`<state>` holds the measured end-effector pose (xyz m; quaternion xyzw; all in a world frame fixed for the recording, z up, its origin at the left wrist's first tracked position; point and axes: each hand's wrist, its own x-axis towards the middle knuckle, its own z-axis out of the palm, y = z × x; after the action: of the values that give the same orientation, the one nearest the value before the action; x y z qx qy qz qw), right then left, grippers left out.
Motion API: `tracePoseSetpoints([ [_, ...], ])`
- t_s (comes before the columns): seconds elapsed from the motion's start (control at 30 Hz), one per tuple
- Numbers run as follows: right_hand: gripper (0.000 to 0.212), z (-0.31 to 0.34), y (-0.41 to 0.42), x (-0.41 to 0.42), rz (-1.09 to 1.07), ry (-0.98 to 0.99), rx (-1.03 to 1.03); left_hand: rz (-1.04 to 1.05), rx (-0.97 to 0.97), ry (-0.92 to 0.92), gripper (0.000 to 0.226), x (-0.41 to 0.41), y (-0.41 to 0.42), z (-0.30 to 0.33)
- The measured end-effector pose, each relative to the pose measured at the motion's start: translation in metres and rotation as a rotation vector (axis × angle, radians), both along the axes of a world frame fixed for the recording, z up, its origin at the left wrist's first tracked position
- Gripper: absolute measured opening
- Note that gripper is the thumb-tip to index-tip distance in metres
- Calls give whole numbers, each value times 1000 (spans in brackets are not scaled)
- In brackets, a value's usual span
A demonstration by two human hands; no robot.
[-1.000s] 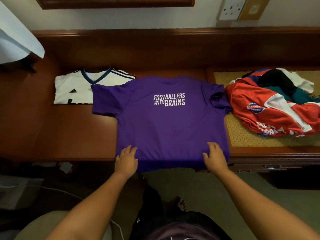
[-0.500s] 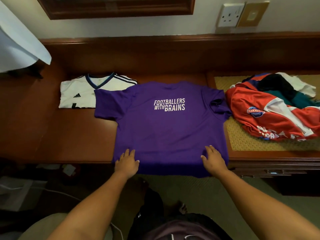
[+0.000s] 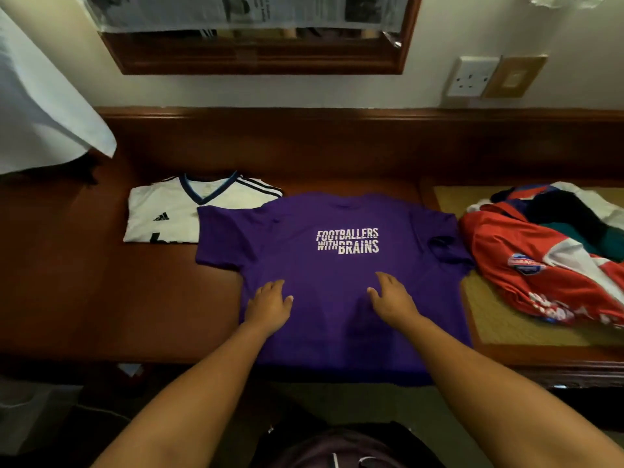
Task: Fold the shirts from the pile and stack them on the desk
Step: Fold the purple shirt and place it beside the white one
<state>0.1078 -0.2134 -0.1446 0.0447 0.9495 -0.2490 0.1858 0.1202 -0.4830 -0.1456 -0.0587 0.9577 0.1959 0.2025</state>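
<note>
Pressing purple shirt (image 3: 337, 282), both palms flat

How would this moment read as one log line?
step: smoothing | purple shirt flat, unfolded | left hand, right hand pressing it | white shirt folded | pile waiting

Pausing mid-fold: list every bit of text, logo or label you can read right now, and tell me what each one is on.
"FOOTBALLERS WITH BRAINS": white print on the chest of the purple shirt.
Three-bar brand logo, no legible wording: folded white jersey.
Dark print at that jersey's lower edge: cut off, unreadable.
Round badge and white lettering on the red jersey: too blurred to read.
Printed sheets on the mirror frame: too small to read.
</note>
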Motion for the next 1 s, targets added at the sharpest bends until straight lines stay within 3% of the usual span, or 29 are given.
tracePoseSetpoints([
  [0.13, 54, 5, -41, -43, 39, 31, 8, 53, 43, 4, 55, -26, -27, -6],
  [0.3, 50, -9, -64, -102, 48, 58, 38, 26, -102, 53, 52, -60, -50, -20],
  [0.67, 64, -83, 5, -218, 33, -21, 350, -250, -223, 174, 62, -212, -5, -72],
  [1.0, 65, -104, 17, -253, 99, 117, 457, -175, -325, 243, 66, -263, -5, -106],
])
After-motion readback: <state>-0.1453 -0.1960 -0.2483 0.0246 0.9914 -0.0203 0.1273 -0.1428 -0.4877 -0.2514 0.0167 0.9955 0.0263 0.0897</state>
